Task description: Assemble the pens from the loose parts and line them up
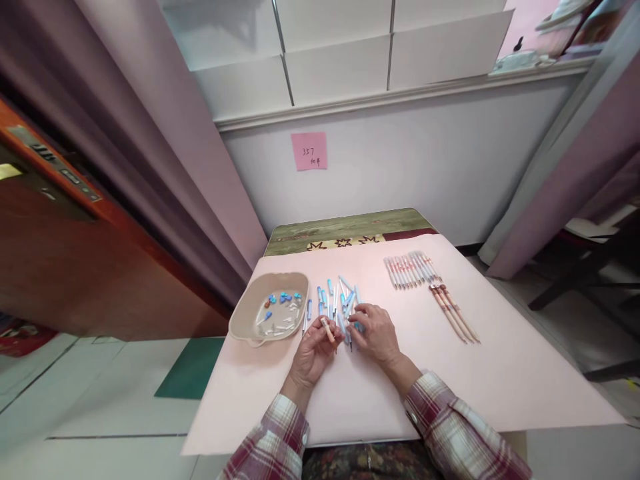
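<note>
My left hand (314,350) holds a short peach-coloured pen barrel (327,330) between thumb and fingers, with a whitish end pointing up and away. My right hand (376,333) is just to its right, fingers curled down at the near edge of a loose pile of pens. A bit of blue shows between its thumb and forefinger, but what they pinch is too small to make out. The pile holds several blue and white pen parts (335,300), some lying across others. A blue-capped piece (309,309) lies at its left side.
Left of the pile stands a beige plastic basin (240,313) with small blue, brown and clear pieces in it. At the right, a row of pens (410,270) lies side by side, with three brownish pens (453,312) below. A pink cloth (500,393) covers the table.
</note>
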A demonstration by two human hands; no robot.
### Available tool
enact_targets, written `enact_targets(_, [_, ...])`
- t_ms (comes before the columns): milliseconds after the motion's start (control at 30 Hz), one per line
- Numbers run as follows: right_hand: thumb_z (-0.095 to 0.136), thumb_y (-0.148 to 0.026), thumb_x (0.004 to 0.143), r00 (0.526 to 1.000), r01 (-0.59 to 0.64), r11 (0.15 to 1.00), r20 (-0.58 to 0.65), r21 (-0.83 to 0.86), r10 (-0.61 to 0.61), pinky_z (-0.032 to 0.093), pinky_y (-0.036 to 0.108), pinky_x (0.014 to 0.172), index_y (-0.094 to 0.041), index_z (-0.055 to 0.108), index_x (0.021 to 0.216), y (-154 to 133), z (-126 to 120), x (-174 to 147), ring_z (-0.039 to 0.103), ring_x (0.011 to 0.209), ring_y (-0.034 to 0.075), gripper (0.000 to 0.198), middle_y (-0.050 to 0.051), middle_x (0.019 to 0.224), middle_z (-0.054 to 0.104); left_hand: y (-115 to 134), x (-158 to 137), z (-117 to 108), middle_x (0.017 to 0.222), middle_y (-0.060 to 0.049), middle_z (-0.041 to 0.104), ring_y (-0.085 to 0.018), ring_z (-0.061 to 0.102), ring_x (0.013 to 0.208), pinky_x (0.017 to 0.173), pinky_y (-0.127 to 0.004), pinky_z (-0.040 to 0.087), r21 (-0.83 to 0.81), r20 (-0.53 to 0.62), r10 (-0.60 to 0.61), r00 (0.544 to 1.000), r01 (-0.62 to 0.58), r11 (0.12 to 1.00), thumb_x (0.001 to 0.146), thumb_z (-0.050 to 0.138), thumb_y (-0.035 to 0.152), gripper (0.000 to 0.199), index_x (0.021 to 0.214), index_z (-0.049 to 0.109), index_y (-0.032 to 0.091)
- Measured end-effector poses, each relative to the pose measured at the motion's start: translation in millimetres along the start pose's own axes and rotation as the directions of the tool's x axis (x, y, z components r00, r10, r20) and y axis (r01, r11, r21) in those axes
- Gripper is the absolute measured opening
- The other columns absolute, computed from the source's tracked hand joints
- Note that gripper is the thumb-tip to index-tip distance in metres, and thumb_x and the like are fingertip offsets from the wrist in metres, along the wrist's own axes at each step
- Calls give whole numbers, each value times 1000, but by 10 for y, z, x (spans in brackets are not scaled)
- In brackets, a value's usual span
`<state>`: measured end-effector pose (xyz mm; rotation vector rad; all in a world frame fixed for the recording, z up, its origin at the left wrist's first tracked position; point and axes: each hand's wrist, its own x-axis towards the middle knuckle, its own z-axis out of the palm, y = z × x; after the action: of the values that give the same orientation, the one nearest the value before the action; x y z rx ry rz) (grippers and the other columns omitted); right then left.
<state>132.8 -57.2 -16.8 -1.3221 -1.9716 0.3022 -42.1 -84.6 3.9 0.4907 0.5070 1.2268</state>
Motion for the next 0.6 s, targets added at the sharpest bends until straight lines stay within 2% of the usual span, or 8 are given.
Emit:
enact_targets(100, [65,-30,80,999,34,998,8,-60,-34,29,40,100,-24,70,92,-3,8,2,52,104,23,14,6,110,62,11,16,-80,84,-1,57,-11,58,73,71,-27,53,-37,-19,-14,1000,13,999,74,73,16,23,92,59,18])
enact_targets(200, [60,-23,81,1000,-1,995,-27,-98,-1,23,43,105,-23,67,89,-2,-8,-4,51,106,23,10,6,107,62,28,-2,-136,86,-1,56,-9,56,68,58,-20,51,-63,-43,-22,999,19,998,75,71,17,22,94,59,17])
enact_targets(300, [56,-16,79,996,-37,992,-85,-121,27,20,43,107,-20,64,85,-8,-29,-10,51,107,22,11,7,107,62,48,-24,-155,85,0,55,-7,54,67,58,-17,51,-113,-72,-7,997,-1,994,76,69,17,22,96,60,18])
enact_targets(367, [56,-16,79,995,-25,991,-97,-134,12,23,41,104,-20,64,86,-30,-35,-16,52,105,23,11,8,107,63,54,-28,-155,84,0,54,-6,54,67,61,-17,52,-137,-82,8,997,-19,990,76,68,16,21,96,60,18])
enact_targets(433, [56,-21,82,998,-3,985,-56,-173,-6,30,38,96,-20,65,84,-77,-31,-23,54,99,23,9,8,99,65,50,-22,-157,84,0,55,-6,54,67,66,-20,53,-146,-86,13,996,-26,989,76,68,15,21,95,61,17])
enact_targets(500, [53,-26,87,999,-6,967,44,-256,18,35,36,86,-20,65,81,-155,-20,-21,58,88,23,15,8,87,67,38,-11,-163,84,-1,55,-7,55,69,70,-22,54,-143,-89,6,996,-19,989,75,70,15,23,96,62,17])
enact_targets(600, [49,-26,90,959,-80,917,222,-391,178,38,34,75,-18,66,84,-303,-3,37,64,77,23,20,10,80,70,17,10,-181,85,-1,57,-8,56,70,73,-24,53,-129,-78,-7,997,-3,992,73,73,14,27,98,63,16])
